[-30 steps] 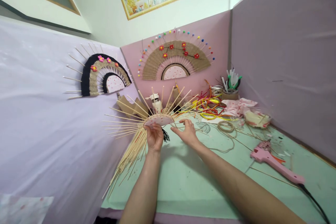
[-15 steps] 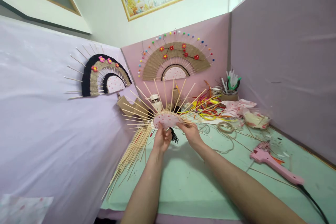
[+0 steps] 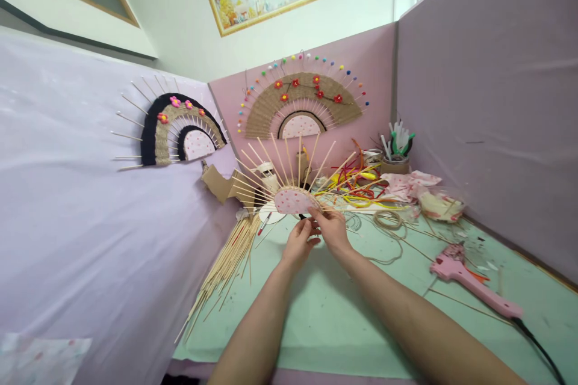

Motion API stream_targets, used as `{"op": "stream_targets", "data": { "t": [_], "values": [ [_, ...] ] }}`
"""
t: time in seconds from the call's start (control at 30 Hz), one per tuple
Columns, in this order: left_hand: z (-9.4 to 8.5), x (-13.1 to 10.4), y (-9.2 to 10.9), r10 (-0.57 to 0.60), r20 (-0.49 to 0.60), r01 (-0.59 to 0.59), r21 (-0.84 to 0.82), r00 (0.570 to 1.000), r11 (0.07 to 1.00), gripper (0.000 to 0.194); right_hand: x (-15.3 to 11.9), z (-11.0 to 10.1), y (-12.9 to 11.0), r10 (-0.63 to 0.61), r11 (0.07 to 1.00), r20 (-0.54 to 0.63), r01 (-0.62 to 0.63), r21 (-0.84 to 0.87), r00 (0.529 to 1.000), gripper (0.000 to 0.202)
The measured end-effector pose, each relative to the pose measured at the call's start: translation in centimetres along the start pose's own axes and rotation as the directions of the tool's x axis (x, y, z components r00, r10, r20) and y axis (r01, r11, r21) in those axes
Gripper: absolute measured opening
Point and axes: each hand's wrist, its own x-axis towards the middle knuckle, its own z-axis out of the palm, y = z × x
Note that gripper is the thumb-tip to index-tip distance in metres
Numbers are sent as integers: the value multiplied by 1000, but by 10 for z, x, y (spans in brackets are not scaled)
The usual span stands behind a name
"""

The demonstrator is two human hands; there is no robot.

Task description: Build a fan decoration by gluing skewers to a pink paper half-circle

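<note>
A half-round fan frame (image 3: 295, 200), covered in white cloth with pink dots, has thin wooden sticks fanning out from its curved edge. My right hand (image 3: 333, 230) pinches its lower right corner, thumb on the cloth face. Just below the frame, my left hand (image 3: 300, 242) is closed, fingers curled close to my right fingertips. A bit of black yarn (image 3: 303, 216) shows at the top of the left hand; the rest of it is mostly hidden. Twine is wound along the frame's curved edge.
Loose wooden sticks (image 3: 230, 258) lie in a bundle at left. At right rests a pink glue gun (image 3: 472, 283) with a black cord. Coiled twine (image 3: 388, 221), coloured pipe cleaners (image 3: 356, 183) and dotted cloth (image 3: 409, 183) lie at the back. Two finished fans hang on the partitions.
My left hand has let go of the frame's lower edge and moved right, over the hanging black yarn. The frame has shifted slightly right and tilted, still in my right hand.
</note>
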Motion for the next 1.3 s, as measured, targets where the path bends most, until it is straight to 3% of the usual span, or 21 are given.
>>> {"op": "stream_targets", "data": {
  "t": [0.13, 0.3, 0.47, 0.6, 0.7, 0.77, 0.87, 1.1, 1.3],
  "values": [
    [-3, -1, 4, -74, 77, 96, -325, 994, 941, 42, -9, 6, 2, 9, 1000, 25, -9, 6, 1000, 29],
    [-14, 5, 2, -130, 67, 146, -488, 989, 860, 36, -17, 10, 5, 6, 1000, 101, -6, 1, 995, 26],
    [-15, 10, -5, -113, 67, 131, -509, 991, 851, 40, -20, 15, 7, 13, 1000, 179, -17, 23, 984, 30],
    [-17, 10, -1, -62, -22, 41, -521, 998, 852, 36, -16, 10, 7, 81, 992, 203, -99, 82, 976, 47],
    [-20, 11, 3, -26, -120, -41, -522, 992, 852, 28, -17, -4, 4, 195, 980, 238, -181, -78, 951, 45],
    [-21, 11, 4, -35, -148, -48, -519, 988, 854, 26, -20, -16, -1, 218, 968, 278, -173, -180, 935, 38],
    [-21, 9, 5, -66, -125, -7, -512, 990, 859, 30, -25, -32, -9, 167, 973, 280, -112, -204, 945, 36],
    [-22, 3, 10, -93, 24, 94, -447, 995, 889, 42, -21, -51, -19, 19, 989, 95, -4, -151, 995, 36],
    [-23, 5, 12, -4, -74, -30, -455, 997, 890, 39, -25, -54, -24, -14, 987, 108, 31, -157, 994, 35]
  ]
}}
